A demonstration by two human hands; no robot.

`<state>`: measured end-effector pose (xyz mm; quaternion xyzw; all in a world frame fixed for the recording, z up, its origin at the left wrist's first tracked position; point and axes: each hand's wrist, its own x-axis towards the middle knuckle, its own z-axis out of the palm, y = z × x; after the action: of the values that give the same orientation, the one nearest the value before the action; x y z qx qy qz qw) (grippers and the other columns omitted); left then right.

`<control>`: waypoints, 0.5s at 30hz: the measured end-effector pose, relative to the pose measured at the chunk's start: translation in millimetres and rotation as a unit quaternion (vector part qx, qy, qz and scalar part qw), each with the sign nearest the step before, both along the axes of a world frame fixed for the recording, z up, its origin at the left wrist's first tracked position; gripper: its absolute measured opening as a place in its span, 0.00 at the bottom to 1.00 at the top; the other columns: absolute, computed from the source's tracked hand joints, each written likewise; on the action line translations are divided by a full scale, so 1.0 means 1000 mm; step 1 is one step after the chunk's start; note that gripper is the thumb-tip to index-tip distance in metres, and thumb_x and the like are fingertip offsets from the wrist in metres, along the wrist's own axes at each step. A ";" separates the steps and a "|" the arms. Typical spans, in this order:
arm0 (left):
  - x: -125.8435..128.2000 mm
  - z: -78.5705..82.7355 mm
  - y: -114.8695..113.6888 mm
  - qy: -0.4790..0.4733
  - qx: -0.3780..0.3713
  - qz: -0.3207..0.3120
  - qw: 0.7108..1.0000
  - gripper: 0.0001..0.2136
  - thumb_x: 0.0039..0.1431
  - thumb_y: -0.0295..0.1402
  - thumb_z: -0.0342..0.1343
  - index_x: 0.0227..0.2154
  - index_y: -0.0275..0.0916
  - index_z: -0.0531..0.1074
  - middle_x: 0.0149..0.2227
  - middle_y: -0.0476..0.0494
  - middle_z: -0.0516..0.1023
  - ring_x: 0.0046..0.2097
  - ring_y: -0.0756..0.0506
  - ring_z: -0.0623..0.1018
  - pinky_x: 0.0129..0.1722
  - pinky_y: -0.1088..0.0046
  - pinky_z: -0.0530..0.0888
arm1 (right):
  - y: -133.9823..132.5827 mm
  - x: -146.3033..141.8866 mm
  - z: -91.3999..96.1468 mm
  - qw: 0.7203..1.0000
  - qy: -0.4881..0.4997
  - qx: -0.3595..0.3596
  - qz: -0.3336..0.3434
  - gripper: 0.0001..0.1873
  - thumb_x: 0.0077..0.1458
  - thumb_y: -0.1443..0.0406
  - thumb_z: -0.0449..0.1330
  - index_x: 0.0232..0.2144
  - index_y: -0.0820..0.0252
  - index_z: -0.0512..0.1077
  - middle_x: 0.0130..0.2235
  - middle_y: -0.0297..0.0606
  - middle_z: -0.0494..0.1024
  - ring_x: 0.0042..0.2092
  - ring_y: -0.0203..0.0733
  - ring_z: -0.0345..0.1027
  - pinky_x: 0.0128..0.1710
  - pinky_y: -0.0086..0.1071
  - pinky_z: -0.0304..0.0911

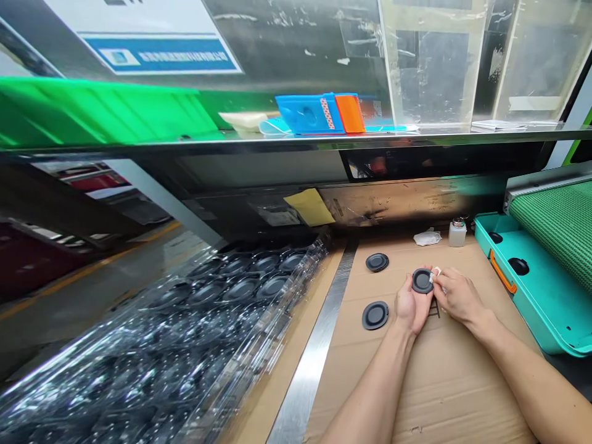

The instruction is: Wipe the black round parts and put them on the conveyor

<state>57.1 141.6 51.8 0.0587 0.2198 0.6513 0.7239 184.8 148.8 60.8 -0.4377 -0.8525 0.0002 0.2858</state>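
- Head view: a black rubber disc (422, 280) rests cupped in the left hand (411, 303), the grip curled around its underside.
- Right hand (457, 296): narrow grip, pinching a small white piece (435, 275) against the disc's edge.
- Disc: round and matte, with a raised rim around a recessed centre.
- Two matching discs (375, 315) lie apart on the cardboard-covered worktop (444, 385), just left of the hands.

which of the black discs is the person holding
The black disc cupped in the left hand, next to the right hand; the other two discs lie on the cardboard.
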 end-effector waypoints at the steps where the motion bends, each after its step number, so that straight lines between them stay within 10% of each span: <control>1: 0.000 0.000 0.000 -0.002 -0.001 -0.003 1.000 0.17 0.71 0.36 0.40 0.41 0.34 0.74 0.48 0.35 0.79 0.55 0.40 0.77 0.58 0.58 0.73 | 0.001 0.001 0.000 1.000 -0.003 0.002 -0.002 0.11 0.65 0.67 0.53 0.36 0.57 0.76 0.38 0.40 0.75 0.41 0.41 0.67 0.40 0.32 0.63; 9: 0.005 0.000 -0.003 0.041 -0.007 -0.030 0.999 0.16 0.70 0.37 0.43 0.41 0.34 0.74 0.50 0.33 0.78 0.55 0.39 0.77 0.56 0.58 0.75 | 0.019 0.017 -0.003 0.995 0.047 0.011 -0.084 0.12 0.65 0.66 0.52 0.36 0.59 0.76 0.35 0.40 0.75 0.40 0.42 0.67 0.41 0.31 0.60; 15: -0.013 0.040 -0.041 0.152 0.110 -0.160 0.969 0.15 0.64 0.44 0.52 0.45 0.41 0.75 0.38 0.36 0.81 0.40 0.35 0.82 0.40 0.55 0.80 | 0.032 0.041 -0.001 0.971 -0.005 0.007 -0.240 0.15 0.65 0.64 0.50 0.37 0.60 0.77 0.35 0.42 0.77 0.40 0.43 0.68 0.41 0.33 0.57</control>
<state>43.7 100.8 91.4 0.2706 0.2420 0.5309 0.7658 225.8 180.7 59.6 -0.6278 -0.7237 -0.0761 0.2762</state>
